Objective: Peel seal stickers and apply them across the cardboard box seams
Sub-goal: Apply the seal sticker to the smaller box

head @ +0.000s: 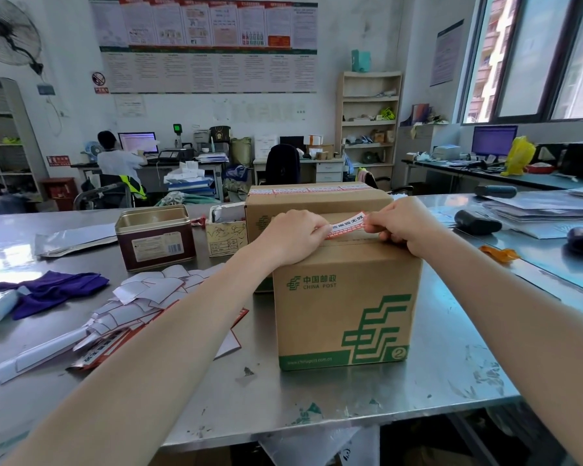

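we pinch the seal sticker [346, 226] at both ends, left hand [295, 237] and right hand [405, 223] curled, stretching it just above the cardboard box [345, 304] top seam.

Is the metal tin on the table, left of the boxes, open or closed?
Open. The tin has no lid on it, and its inner walls show. Its contents cannot be seen.

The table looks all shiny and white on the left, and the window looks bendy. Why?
In the head view, daylight from the window bounces off the metal table, making a white glare patch at left. The wide-angle lens bends the window frame and stretches the arms near the edges. The sticker pinched between the left hand and right hand stays sharp; the far posters are too small to read.
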A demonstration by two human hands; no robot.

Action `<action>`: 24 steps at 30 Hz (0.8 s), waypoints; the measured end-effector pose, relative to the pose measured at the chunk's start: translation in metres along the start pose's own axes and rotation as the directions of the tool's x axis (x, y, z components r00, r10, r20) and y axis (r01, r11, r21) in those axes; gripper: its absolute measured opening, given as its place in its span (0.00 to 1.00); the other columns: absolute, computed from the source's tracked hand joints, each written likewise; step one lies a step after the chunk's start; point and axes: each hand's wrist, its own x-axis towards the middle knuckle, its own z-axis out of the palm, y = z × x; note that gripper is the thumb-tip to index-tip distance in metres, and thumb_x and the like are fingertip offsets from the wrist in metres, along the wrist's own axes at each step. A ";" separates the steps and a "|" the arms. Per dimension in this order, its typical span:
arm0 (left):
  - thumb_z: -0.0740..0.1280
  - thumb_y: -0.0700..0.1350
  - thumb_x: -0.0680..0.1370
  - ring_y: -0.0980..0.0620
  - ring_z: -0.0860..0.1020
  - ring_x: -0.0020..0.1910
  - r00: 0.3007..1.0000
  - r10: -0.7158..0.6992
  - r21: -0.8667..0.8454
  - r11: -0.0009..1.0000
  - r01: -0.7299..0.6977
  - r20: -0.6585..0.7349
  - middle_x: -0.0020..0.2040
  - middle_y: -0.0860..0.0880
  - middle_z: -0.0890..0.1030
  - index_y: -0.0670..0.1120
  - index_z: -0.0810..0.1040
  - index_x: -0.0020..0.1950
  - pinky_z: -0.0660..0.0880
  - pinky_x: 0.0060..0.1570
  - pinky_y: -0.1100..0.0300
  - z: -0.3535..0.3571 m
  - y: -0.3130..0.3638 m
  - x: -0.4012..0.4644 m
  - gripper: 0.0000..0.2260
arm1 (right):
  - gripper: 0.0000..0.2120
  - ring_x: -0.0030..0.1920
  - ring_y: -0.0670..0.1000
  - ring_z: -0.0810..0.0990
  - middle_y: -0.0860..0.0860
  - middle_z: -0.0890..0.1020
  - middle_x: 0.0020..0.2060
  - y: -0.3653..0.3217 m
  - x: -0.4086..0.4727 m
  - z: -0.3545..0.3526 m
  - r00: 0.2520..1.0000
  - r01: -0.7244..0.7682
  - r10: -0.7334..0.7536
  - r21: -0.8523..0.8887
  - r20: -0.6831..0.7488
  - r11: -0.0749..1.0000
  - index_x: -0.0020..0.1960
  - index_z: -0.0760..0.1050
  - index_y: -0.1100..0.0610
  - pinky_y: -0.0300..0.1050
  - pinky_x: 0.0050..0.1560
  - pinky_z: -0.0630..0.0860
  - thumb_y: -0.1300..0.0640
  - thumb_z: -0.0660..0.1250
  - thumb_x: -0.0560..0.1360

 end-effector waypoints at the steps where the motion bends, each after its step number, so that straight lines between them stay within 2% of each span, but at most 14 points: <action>1: 0.51 0.53 0.82 0.47 0.77 0.48 0.997 0.001 -0.041 0.999 0.002 0.082 0.49 0.48 0.81 0.56 0.77 0.49 0.72 0.55 0.46 -0.002 0.002 -0.002 0.15 | 0.09 0.18 0.43 0.65 0.47 0.76 0.19 0.000 0.000 0.000 1.000 0.000 0.000 -0.002 0.002 1.000 0.38 0.79 0.61 0.31 0.19 0.64 0.58 0.67 0.74; 2: 0.48 0.56 0.82 0.47 0.76 0.53 0.986 -0.008 -0.077 0.997 0.021 0.164 0.54 0.47 0.80 0.58 0.75 0.53 0.70 0.59 0.46 -0.002 0.004 -0.005 0.16 | 0.09 0.17 0.42 0.65 0.47 0.76 0.18 0.001 0.001 0.001 1.000 0.000 0.000 -0.005 0.003 1.000 0.37 0.79 0.61 0.32 0.19 0.64 0.58 0.67 0.74; 3: 0.45 0.59 0.81 0.47 0.72 0.62 0.972 -0.023 -0.081 0.996 0.043 0.236 0.63 0.47 0.76 0.57 0.72 0.63 0.66 0.65 0.46 -0.002 0.005 -0.006 0.20 | 0.10 0.18 0.43 0.65 0.47 0.76 0.19 0.001 0.002 0.002 1.000 0.000 0.000 -0.014 0.004 1.000 0.37 0.79 0.61 0.33 0.21 0.64 0.58 0.67 0.74; 4: 0.43 0.61 0.80 0.48 0.65 0.71 0.955 -0.036 -0.049 0.997 0.052 0.294 0.72 0.49 0.68 0.54 0.65 0.72 0.60 0.71 0.47 -0.002 0.006 -0.006 0.25 | 0.10 0.19 0.43 0.65 0.48 0.76 0.19 0.001 0.003 0.002 1.000 0.000 0.000 -0.027 0.002 1.000 0.37 0.79 0.61 0.33 0.22 0.64 0.58 0.67 0.74; 6: 0.40 0.65 0.78 0.53 0.52 0.76 0.932 -0.055 0.042 0.998 0.042 0.359 0.78 0.51 0.55 0.49 0.53 0.77 0.49 0.75 0.50 -0.001 0.007 -0.005 0.32 | 0.10 0.20 0.44 0.65 0.49 0.75 0.21 0.002 0.005 0.003 1.000 0.003 -0.003 -0.055 -0.003 0.999 0.35 0.79 0.60 0.35 0.25 0.64 0.59 0.67 0.73; 9: 0.40 0.68 0.76 0.54 0.48 0.77 0.915 -0.083 0.110 0.993 0.043 0.395 0.78 0.51 0.50 0.47 0.48 0.78 0.46 0.75 0.52 -0.001 0.008 -0.005 0.36 | 0.11 0.23 0.46 0.67 0.52 0.75 0.25 0.003 0.008 0.005 1.000 0.006 -0.009 -0.095 -0.023 0.995 0.33 0.79 0.59 0.38 0.27 0.66 0.59 0.67 0.72; 12: 0.41 0.69 0.75 0.54 0.48 0.77 0.908 -0.099 0.131 0.990 0.049 0.407 0.78 0.51 0.49 0.48 0.47 0.78 0.46 0.74 0.52 -0.002 0.011 -0.006 0.37 | 0.11 0.23 0.46 0.69 0.53 0.78 0.27 0.007 0.010 0.007 0.996 0.017 -0.022 -0.065 -0.085 0.998 0.35 0.79 0.62 0.37 0.27 0.67 0.58 0.64 0.73; 17: 0.40 0.71 0.74 0.52 0.49 0.77 0.899 -0.125 0.169 0.984 0.059 0.419 0.78 0.49 0.48 0.46 0.47 0.78 0.46 0.74 0.51 -0.006 0.018 -0.008 0.40 | 0.10 0.24 0.48 0.70 0.55 0.79 0.30 0.016 0.014 0.005 0.971 -0.014 0.076 0.265 -0.228 0.964 0.34 0.72 0.62 0.38 0.26 0.66 0.61 0.60 0.72; 21: 0.41 0.72 0.73 0.50 0.51 0.77 0.897 -0.145 0.216 0.975 0.058 0.417 0.78 0.48 0.50 0.45 0.49 0.78 0.50 0.73 0.51 -0.005 0.031 -0.002 0.41 | 0.11 0.24 0.48 0.71 0.53 0.77 0.28 0.021 0.016 0.004 0.963 -0.011 0.106 0.358 -0.246 0.934 0.35 0.73 0.60 0.38 0.26 0.66 0.60 0.59 0.74; 24: 0.42 0.71 0.75 0.52 0.49 0.77 0.886 -0.121 0.176 0.983 0.046 0.447 0.78 0.49 0.48 0.46 0.48 0.78 0.48 0.75 0.50 -0.002 0.040 0.011 0.39 | 0.11 0.24 0.48 0.71 0.53 0.77 0.28 0.023 0.014 0.004 0.961 0.005 0.101 0.384 -0.256 0.923 0.35 0.74 0.60 0.38 0.26 0.66 0.61 0.58 0.74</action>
